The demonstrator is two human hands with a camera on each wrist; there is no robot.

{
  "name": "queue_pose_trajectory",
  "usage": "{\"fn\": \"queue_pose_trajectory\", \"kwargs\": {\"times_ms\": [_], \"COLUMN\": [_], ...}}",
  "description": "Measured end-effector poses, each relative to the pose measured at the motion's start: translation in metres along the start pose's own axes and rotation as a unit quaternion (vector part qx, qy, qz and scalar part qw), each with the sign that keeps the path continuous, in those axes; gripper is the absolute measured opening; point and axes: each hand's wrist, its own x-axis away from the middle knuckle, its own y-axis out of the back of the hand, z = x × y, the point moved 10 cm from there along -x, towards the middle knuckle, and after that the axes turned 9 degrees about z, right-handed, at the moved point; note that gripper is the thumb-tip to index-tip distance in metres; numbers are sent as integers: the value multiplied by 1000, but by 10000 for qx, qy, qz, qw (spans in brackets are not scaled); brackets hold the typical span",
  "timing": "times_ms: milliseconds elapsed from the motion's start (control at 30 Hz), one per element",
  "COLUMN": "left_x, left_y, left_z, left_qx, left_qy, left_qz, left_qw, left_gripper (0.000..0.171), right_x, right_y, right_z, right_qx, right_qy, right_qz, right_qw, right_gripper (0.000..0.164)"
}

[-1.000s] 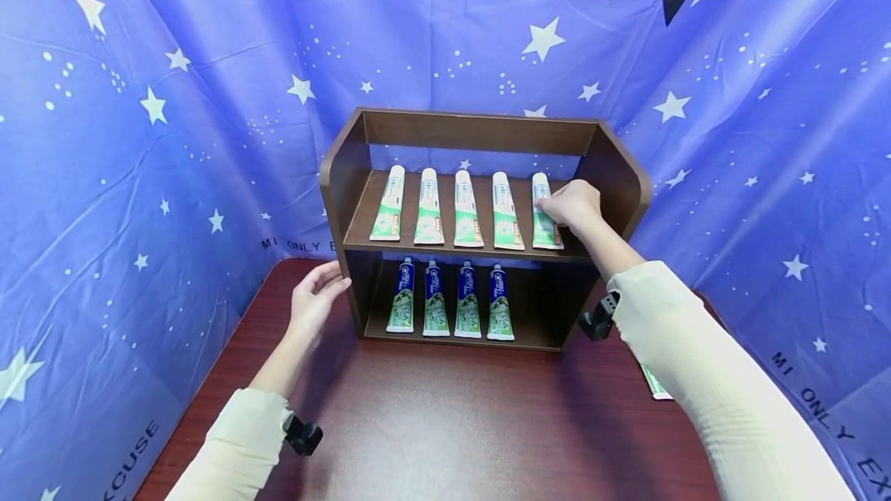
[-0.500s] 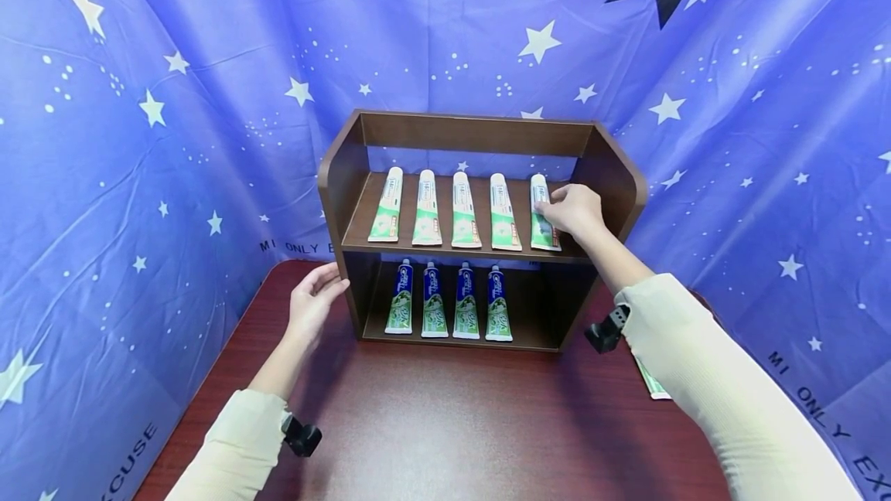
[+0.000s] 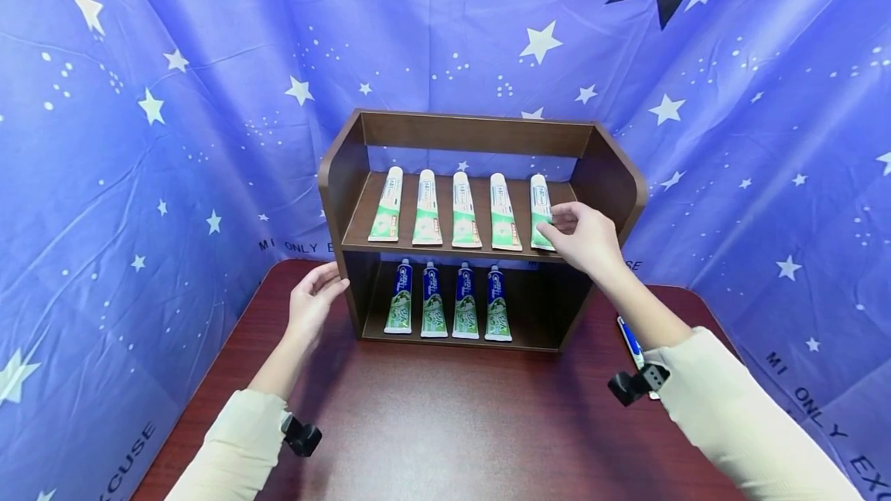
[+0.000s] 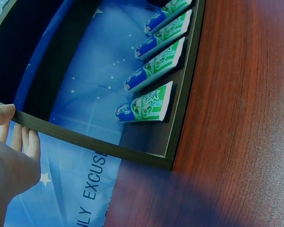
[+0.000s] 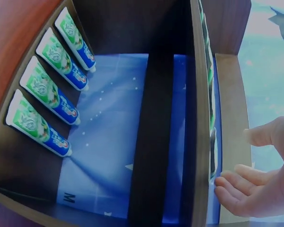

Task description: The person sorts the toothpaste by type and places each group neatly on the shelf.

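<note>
My left hand (image 3: 311,306) pinches the front edge of the left side panel of a dark brown two-tier shelf (image 3: 480,132), thumb and fingers on either side in the left wrist view. On the upper tier lies a row of several white-and-green toothpaste tubes, caps toward the back. Fingers parted from the thumb, my right hand (image 3: 583,236) is at the lower part of the rightmost tube (image 3: 540,195), partly covering it. In the right wrist view this hand (image 5: 262,182) holds nothing. Several blue-and-green toothpaste tubes (image 3: 497,304) lie in a row on the lower tier.
Another blue toothpaste tube (image 3: 629,340) lies on the red-brown table (image 3: 431,424) right of the shelf, partly hidden by my right sleeve and wrist camera. A blue curtain (image 3: 209,138) with stars surrounds the table.
My right hand has let go of the rightmost upper tube and drawn back toward me, down and right. That tube stays on the tier. The left hand has not moved.
</note>
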Motion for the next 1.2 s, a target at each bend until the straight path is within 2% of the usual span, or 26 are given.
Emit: {"fn": "queue_pose_trajectory", "kwargs": {"times_ms": [133,300,533,667,867,1200], "left_x": [1,1,1,0,-1,0], "left_y": [2,2,2,1,-1,0], "left_z": [2,2,2,1,0,-2], "left_qx": [-32,-37,-53,-27,-13,21], "left_qy": [43,23,46,15,-8,-9], "left_qz": [-14,-4,11,-7,66,10], "left_qw": [10000,10000,10000,10000,10000,10000], "left_gripper": [31,31,32,33,34,32], "right_x": [16,35,64,78,91,99], "right_y": [-3,-4,-3,-7,-21,-50], "right_z": [-3,-8,-19,-31,-60,-137], "right_qx": [-117,-295,-319,-276,-119,332], "right_qy": [283,711,1191,1369,1454,1038], "right_qz": [-249,-768,-1745,-2110,-2283,-2181], "right_qw": [9992,9941,9769,9675,9626,9698], "right_gripper": [38,32,27,26,25,22]}}
